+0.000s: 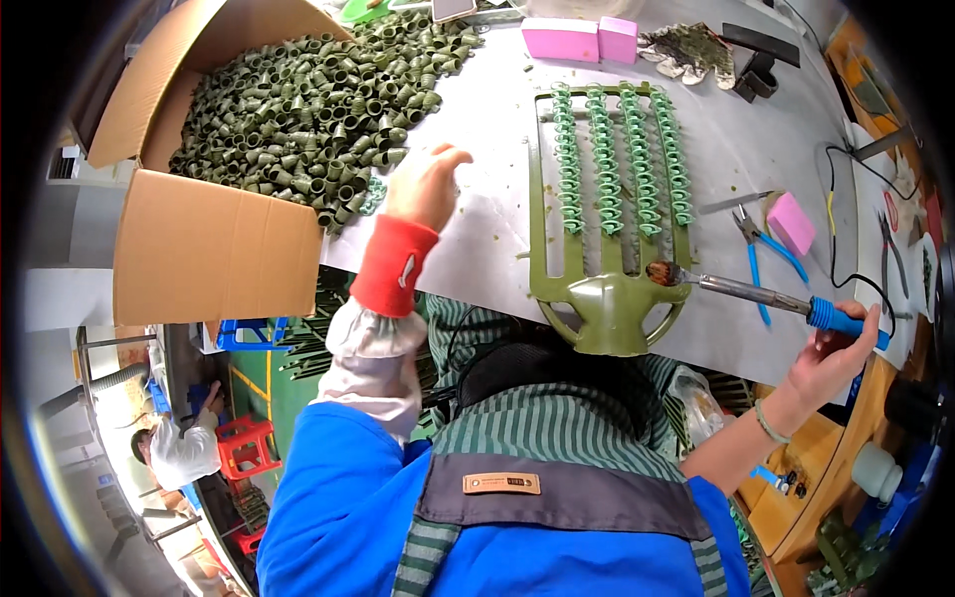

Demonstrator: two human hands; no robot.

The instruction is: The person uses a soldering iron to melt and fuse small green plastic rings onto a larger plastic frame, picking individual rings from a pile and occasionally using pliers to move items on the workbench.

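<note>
My right hand [834, 348] is closed round the blue handle of a soldering iron [756, 292]. Its brown, scorched-looking end rests at or just above the lower right of an olive-green plastic frame [607, 303] with long parallel bars. Rows of light green coil-like clips [605, 159] run along those bars. My left hand [428, 187], in a red cuff, hangs over the table left of the frame with its fingers curled; whatever they may hold is hidden. Beside it lie small pale green pieces [374, 195] at the edge of a heap of olive plastic caps [298, 119].
An open cardboard box [214, 244] borders the heap. Pink blocks [560, 40] and a patterned glove [691, 52] lie at the back. Right of the frame are blue-handled pliers [761, 249], a knife-like blade [734, 203], another pink block [791, 223] and a black cable [838, 234]. Another person [184, 448] works far left.
</note>
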